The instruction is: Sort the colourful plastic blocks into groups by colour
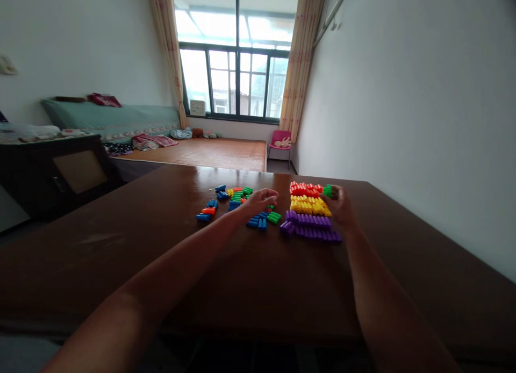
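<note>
Mixed blue, green, orange and yellow pieces lie in a loose group, with blue pieces (252, 221) at its near side. My left hand (260, 200) hovers over that group, fingers partly curled and apart, with nothing seen in them. To the right, red pieces (302, 189), yellow pieces (308, 205) and purple pieces (312, 226) lie in rows. At the right end of the red and yellow rows, my right hand (337, 203) pinches a green piece (327, 190). A blue and orange cluster (208, 211) sits at the left.
All the pieces are on a dark brown table (258, 281). Behind it stand a bed (226, 151) and a pink chair (280, 138) below a window. A dark cabinet (80, 169) is at the left, and a white wall runs along the right.
</note>
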### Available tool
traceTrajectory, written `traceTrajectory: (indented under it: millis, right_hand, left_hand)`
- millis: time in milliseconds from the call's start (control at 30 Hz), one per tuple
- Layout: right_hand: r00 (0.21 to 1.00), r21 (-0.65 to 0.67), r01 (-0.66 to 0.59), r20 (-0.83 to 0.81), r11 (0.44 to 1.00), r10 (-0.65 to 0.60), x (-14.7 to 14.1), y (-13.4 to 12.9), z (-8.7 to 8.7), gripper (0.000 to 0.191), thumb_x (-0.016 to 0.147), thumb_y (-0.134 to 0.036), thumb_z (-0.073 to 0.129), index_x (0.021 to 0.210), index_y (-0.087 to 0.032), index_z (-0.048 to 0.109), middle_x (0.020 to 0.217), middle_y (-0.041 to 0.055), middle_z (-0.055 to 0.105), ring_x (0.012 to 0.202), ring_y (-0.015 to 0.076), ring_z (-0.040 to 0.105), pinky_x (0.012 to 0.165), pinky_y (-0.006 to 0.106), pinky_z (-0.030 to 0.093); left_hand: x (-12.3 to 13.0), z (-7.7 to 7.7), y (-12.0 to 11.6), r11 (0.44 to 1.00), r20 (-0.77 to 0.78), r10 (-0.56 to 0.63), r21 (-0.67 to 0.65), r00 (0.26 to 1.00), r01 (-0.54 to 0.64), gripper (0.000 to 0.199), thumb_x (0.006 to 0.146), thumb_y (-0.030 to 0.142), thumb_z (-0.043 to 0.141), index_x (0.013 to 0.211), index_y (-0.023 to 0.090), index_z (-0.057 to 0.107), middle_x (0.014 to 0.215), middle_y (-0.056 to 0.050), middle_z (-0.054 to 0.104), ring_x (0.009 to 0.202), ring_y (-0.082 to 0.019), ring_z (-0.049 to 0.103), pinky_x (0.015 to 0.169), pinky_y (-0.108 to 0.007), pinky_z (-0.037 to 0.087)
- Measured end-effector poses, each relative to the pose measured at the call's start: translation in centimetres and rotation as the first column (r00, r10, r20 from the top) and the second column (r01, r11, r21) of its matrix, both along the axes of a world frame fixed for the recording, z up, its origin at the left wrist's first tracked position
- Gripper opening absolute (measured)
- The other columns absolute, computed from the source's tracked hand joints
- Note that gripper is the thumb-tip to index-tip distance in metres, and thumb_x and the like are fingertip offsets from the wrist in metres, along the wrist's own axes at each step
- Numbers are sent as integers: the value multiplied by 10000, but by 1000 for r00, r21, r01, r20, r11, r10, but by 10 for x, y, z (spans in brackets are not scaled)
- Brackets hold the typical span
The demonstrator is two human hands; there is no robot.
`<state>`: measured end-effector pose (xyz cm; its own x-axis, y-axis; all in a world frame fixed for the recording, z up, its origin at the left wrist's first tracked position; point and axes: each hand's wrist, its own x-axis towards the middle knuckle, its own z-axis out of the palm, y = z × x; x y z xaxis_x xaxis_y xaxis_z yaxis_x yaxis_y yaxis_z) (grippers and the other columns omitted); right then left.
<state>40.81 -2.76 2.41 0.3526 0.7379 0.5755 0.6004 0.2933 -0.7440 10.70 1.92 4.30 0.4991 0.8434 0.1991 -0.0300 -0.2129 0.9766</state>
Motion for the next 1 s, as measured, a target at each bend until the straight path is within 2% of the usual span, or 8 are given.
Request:
traceTrajectory:
  millis: [100, 200, 267, 433, 633, 700, 833, 1000]
  right_hand:
    - [874, -66, 485, 84, 872, -479, 70, -6, -26, 540, 644, -524, 735, 993, -175, 516, 896, 125, 673, 737, 224, 628, 692, 377, 521]
    - [794, -221, 606, 229, 764, -563, 107, -8, -53, 417, 584, -399, 793, 829, -202, 519, 764, 80, 666, 661, 213, 619, 647, 349, 511]
    - [796, -312, 604, 279, 734, -537, 116, -3, -63, 382, 559, -354, 804, 772, -197, 530, 765, 85, 673, 686, 222, 634, 650, 336, 508]
    - [853, -422, 521, 286, 742, -436, 123, 11, -67, 326, 572, -281, 763, 825, -149, 605, 853, 112, 695, 765, 221, 659, 660, 293, 492]
    - [799, -209, 539, 434, 816, -417, 116, 12, -82, 271, 672, -219, 603, 933, -168, 653, 911, 96, 686, 824, 214, 618, 752, 320, 464]
    - [766, -157, 569, 457, 807, -452, 116, 15, -87, 279, 687, -221, 569, 944, -165, 662, 892, 101, 673, 816, 221, 603, 752, 334, 459]
    - [728, -190, 632, 479, 751, -491, 128, 31, -91, 360, 693, -174, 513, 1010, -139, 680, 912, 133, 652, 839, 250, 589, 764, 362, 459]
    - [769, -168, 559, 471, 812, -432, 142, 42, -91, 497, 677, -168, 471, 1136, -116, 655, 988, 154, 631, 924, 273, 579, 833, 389, 456]
  left_hand:
    - [-31, -3, 9, 987, -51, 131, 98, 990, -126, 416, 748, 477, 697, 1000, 148, 660, 984, -75, 696, 901, -197, 669, 652, -249, 532]
    - [-60, -14, 14, 945, -49, 298, 156, 953, -288, 380, 751, 474, 658, 945, 147, 675, 934, -66, 709, 879, -212, 681, 659, -279, 549]
    - [-74, -21, 16, 910, -54, 385, 189, 921, -370, 367, 750, 471, 641, 920, 148, 683, 891, -66, 718, 857, -217, 686, 660, -293, 554]
    - [-88, -26, 21, 866, -10, 460, 228, 888, -446, 355, 744, 472, 631, 903, 159, 684, 918, -72, 727, 858, -231, 695, 645, -295, 558]
    - [-91, -27, 28, 845, -13, 484, 265, 875, -464, 292, 760, 414, 613, 900, 169, 687, 855, -51, 729, 852, -224, 703, 626, -270, 556]
    - [-94, -29, 30, 830, -17, 501, 292, 866, -474, 275, 778, 394, 595, 914, 173, 688, 842, -47, 730, 841, -219, 704, 621, -270, 556]
    - [-103, -33, 37, 777, -26, 546, 388, 837, -495, 241, 810, 331, 549, 913, 166, 691, 846, -51, 729, 809, -199, 699, 657, -280, 557]
    - [-106, -41, 41, 710, -160, 590, 571, 792, -414, 251, 855, 280, 498, 977, 185, 696, 924, -43, 729, 860, -185, 678, 807, -310, 540]
